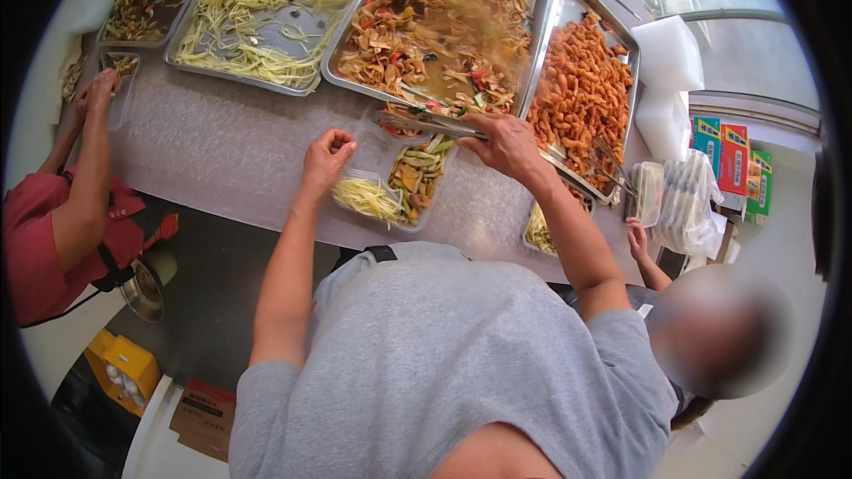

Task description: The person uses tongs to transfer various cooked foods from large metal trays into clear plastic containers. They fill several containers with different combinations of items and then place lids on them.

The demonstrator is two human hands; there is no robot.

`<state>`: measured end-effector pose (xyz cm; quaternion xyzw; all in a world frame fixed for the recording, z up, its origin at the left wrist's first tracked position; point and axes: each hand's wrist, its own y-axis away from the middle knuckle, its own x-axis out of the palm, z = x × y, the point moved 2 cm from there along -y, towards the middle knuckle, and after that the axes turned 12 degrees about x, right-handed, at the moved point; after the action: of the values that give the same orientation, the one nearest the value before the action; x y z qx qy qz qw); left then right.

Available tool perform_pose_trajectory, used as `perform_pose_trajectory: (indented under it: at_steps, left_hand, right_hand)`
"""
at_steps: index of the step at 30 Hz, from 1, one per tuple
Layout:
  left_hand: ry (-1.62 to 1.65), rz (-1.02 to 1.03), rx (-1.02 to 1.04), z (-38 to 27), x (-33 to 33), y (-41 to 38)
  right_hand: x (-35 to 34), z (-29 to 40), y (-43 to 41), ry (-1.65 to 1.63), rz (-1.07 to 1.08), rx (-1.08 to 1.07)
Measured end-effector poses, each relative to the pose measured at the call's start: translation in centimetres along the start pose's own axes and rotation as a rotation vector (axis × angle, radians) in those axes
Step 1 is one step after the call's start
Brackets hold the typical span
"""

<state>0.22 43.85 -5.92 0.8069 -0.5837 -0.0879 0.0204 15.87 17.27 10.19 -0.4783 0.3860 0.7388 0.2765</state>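
My right hand (pixel 502 143) grips metal serving tongs (pixel 436 122), whose tips lie over an upper compartment of a clear plastic divided food container (pixel 426 213). That container holds pale shredded vegetable (pixel 368 198) at lower left and green beans with chunks (pixel 416 176) on the right; some food lies under the tongs. My left hand (pixel 329 156) is just left of the container, its fingers curled with thumb and fingertips close together, holding nothing visible. Just beyond is a metal tray (pixel 373 88) of sliced stir-fry with red pepper pieces.
Trays of shredded vegetable (pixel 239 80) and fried strips (pixel 579 80) flank it. Another filled container (pixel 540 229) sits right, partly behind my forearm. Co-workers' hands are at left (pixel 100 90) and right (pixel 637 238). Stacked white foam-like blocks (pixel 667 53) and bagged containers (pixel 685 196) stand right.
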Motion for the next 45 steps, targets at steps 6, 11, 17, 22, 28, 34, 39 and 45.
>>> perform_pose_trajectory:
  at_steps: [6,11,17,22,28,34,39,45]
  left_hand:
    - [-0.011,-0.024,0.020,0.7,-0.1,0.2]
    - [-0.012,-0.015,0.020,0.3,0.0,0.1]
    - [0.003,-0.009,0.023,0.9,-0.3,0.1]
    - [-0.011,-0.035,-0.003,0.4,-0.2,0.2]
    - [-0.042,-0.008,0.010,1.0,-0.4,0.0]
    - [-0.005,0.005,0.006,1.0,-0.4,-0.1]
    - [-0.014,0.010,-0.010,0.9,-0.6,0.0]
    - [-0.014,0.009,-0.002,0.7,-0.7,0.0]
  right_hand:
    - [-2.8,1.6,2.2,0.066,-0.005,-0.009]
    - [-1.9,1.5,2.8,0.046,-0.019,0.003]
    - [-1.5,1.6,2.7,0.036,-0.028,-0.008]
    - [-1.7,-0.1,3.6,0.070,-0.035,0.001]
    - [-5.0,-1.2,4.2,-0.175,-0.088,0.154]
    - [-4.6,-1.8,4.1,-0.119,-0.048,0.154]
    - [-2.5,1.1,3.6,0.128,-0.034,-0.011]
    - [-1.1,2.2,1.6,0.261,-0.080,-0.157]
